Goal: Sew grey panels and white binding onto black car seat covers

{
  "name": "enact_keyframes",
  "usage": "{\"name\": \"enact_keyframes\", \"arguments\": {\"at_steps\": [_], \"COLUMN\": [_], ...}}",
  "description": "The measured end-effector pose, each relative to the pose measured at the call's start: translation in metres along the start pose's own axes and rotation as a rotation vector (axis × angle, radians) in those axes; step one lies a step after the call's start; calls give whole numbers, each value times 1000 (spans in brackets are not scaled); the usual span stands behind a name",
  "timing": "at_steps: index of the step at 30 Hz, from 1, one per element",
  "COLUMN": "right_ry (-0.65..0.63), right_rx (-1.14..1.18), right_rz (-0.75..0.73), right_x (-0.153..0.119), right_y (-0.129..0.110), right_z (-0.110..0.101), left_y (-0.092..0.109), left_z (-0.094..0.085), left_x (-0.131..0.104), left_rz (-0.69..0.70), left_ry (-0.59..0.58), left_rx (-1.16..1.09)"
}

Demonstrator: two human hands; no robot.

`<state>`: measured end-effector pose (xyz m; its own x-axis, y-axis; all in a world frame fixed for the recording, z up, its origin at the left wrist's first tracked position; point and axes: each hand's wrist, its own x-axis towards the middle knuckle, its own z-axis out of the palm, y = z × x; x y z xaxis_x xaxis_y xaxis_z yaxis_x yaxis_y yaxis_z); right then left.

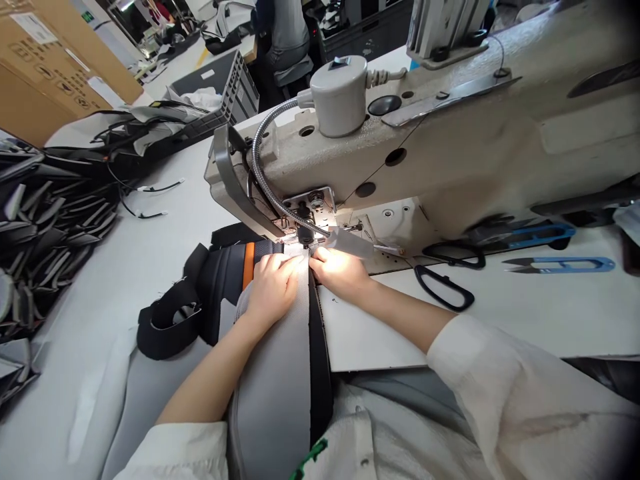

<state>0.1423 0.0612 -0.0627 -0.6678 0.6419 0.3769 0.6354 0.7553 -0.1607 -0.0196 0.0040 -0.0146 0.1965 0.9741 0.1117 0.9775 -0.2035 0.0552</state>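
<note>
Our left hand (273, 283) lies palm down on a grey fabric panel (280, 380), fingers extended close together, pressing on it. Our right hand (343, 270) is curled at the panel's right edge, fingertips touching the work; in the glare we cannot tell whether it pinches the cloth. The panel lies beneath our left hand and left of our right, its long axis running from our lap straight away to the presser foot (305, 230) of a sewing machine (450, 153). Both hands' fingertips are just short of the foot, neither clearly nearer. A black strip (320, 367) runs along the panel's right side. Left of our left hand are an orange band (249, 263) and a black strap (167, 333) bent into a loop.

On the tabletop right of our right arm we find black-handled scissors (445, 288) and blue snips (565, 265). Far left, dark and grey pieces (55, 227) are heaped in layers.

Beyond the machine's left end stands a grey crate (240, 87), with crumpled white material (203, 99) inside. A cardboard box (60, 60) is at upper left; its contents are hidden. A dark bin (370, 41) stands at the back, its contents unclear, near a seated co-worker (287, 37).
</note>
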Motion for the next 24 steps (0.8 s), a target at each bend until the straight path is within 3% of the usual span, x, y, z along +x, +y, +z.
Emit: {"name": "enact_keyframes", "arguments": {"at_steps": [7, 11, 17, 20, 24], "right_ry": [-55, -38, -22, -14, -19], "right_rx": [-98, -101, 103, 95, 85], "right_rz": [-156, -65, -206, -298, -300], "right_x": [11, -8, -48, -55, -55], "right_y": [2, 3, -6, -12, -14], "right_z": [-14, -18, -34, -34, -29], "left_y": [2, 10, 18, 19, 21], "left_z": [-3, -5, -3, -1, 1], "left_x": [-1, -2, -4, -7, -10], "left_rz": [14, 24, 11, 9, 25], "left_ry": [-42, -87, -68, -31, -2], "left_rx": [33, 163, 227, 186, 114]}}
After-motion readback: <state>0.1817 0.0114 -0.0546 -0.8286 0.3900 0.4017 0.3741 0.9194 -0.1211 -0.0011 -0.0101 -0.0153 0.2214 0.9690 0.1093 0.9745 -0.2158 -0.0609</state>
